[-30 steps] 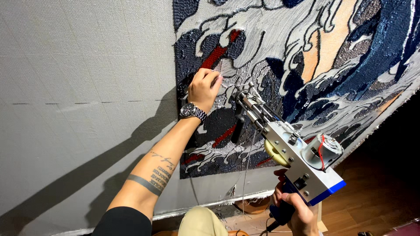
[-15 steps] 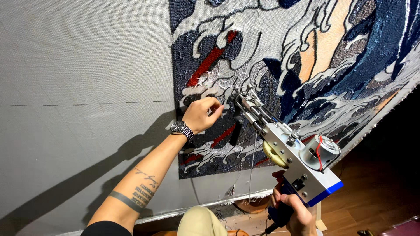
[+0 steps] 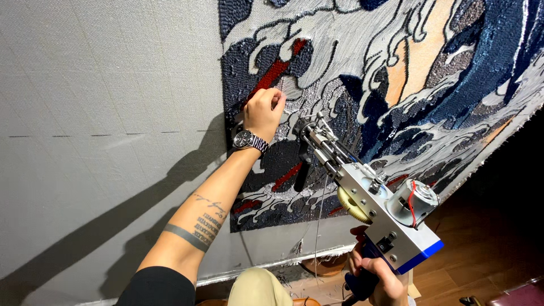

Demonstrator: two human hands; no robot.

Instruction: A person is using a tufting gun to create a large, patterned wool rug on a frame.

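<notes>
My left hand [image 3: 264, 111], with a watch on the wrist, rests as a loose fist against the tufted rug [image 3: 396, 85], a wave design in navy, grey, white, red and tan on stretched grey cloth [image 3: 102, 113]. Whether its fingers pinch anything is hidden. My right hand [image 3: 378, 277] grips the blue handle of a tufting gun [image 3: 374, 198] at the lower right. The gun's metal needle tip [image 3: 309, 126] points up-left at the rug, just right of my left hand. A thin yarn strand [image 3: 317, 221] hangs below the gun.
Bare grey backing cloth fills the left half, with a faint dashed line across it and my arm's shadow. The cloth's lower edge [image 3: 272, 266] runs above a wooden floor [image 3: 487, 255]. My knee [image 3: 258, 289] shows at the bottom.
My left hand has slid a little down and left on the rug and curled tighter. The tufting gun's tip stays beside it, nearly unmoved.
</notes>
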